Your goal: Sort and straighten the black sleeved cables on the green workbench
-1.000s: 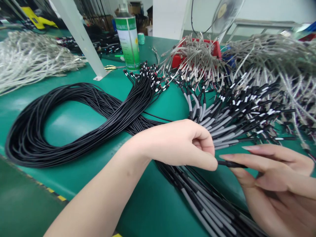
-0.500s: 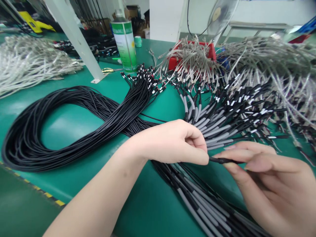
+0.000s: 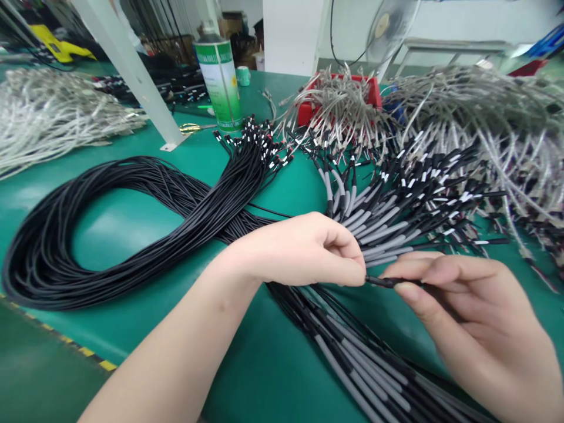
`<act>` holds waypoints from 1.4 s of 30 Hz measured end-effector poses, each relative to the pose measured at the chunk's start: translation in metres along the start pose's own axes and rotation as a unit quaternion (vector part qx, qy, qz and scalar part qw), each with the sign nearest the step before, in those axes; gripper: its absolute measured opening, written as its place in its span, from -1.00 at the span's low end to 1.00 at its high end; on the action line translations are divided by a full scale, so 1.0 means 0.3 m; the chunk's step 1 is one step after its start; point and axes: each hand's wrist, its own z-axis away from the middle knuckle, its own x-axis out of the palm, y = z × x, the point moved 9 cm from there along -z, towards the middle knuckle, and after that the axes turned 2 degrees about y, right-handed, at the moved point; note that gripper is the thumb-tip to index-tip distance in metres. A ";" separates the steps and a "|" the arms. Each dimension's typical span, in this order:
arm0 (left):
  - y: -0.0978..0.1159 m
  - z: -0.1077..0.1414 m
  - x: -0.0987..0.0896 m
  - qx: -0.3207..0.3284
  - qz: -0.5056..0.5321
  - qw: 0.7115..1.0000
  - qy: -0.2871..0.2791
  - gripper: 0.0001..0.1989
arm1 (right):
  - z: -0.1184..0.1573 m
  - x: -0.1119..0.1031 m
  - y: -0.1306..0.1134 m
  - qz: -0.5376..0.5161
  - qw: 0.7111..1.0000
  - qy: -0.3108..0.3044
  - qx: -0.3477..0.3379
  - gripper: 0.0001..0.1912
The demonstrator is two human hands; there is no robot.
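A thin black cable (image 3: pixel 379 281) runs between my two hands above the green table. My left hand (image 3: pixel 308 249) is closed round it, with the fingertips turned away from view. Thumb and fingers of my right hand (image 3: pixel 476 317) pinch the cable at a thicker black stretch. Behind the hands lies a fan of cables with grey sleeves (image 3: pixel 379 235) and black ends with white bands. More grey-sleeved cables (image 3: pixel 352 364) run below my hands toward the lower right. At the left, a long bundle of black cables (image 3: pixel 110 273) lies looped on the table.
A green and white spray can (image 3: pixel 219 85) stands at the back beside a white post (image 3: pixel 132 76). Gold-handled scissors (image 3: pixel 191 127) lie by the post. A red bin (image 3: pixel 374 93) holds clear-grey cables; heaps of similar cables (image 3: pixel 484 100) lie right and left (image 3: pixel 57 111).
My right hand has shifted slightly left along with the cable, and its fingers have moved a little on the cable. My left hand keeps its grip, barely moved.
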 end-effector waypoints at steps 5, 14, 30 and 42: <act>0.007 0.001 0.006 -0.008 -0.004 1.000 0.010 -0.92 | -0.005 0.004 0.011 -0.013 1.000 0.000 0.022 -0.80; -0.016 -0.007 0.004 0.010 0.037 0.999 -0.023 -0.86 | -0.023 0.019 0.040 -0.058 0.995 -0.019 0.084 -0.84; -0.023 -0.013 0.004 0.016 0.017 0.999 -0.022 -0.83 | -0.017 0.019 0.049 -0.079 0.992 -0.024 0.099 -0.90; 0.000 0.001 -0.001 0.030 0.025 0.998 -0.040 -0.90 | -0.013 0.011 -0.047 0.014 0.999 -0.016 -0.045 -0.71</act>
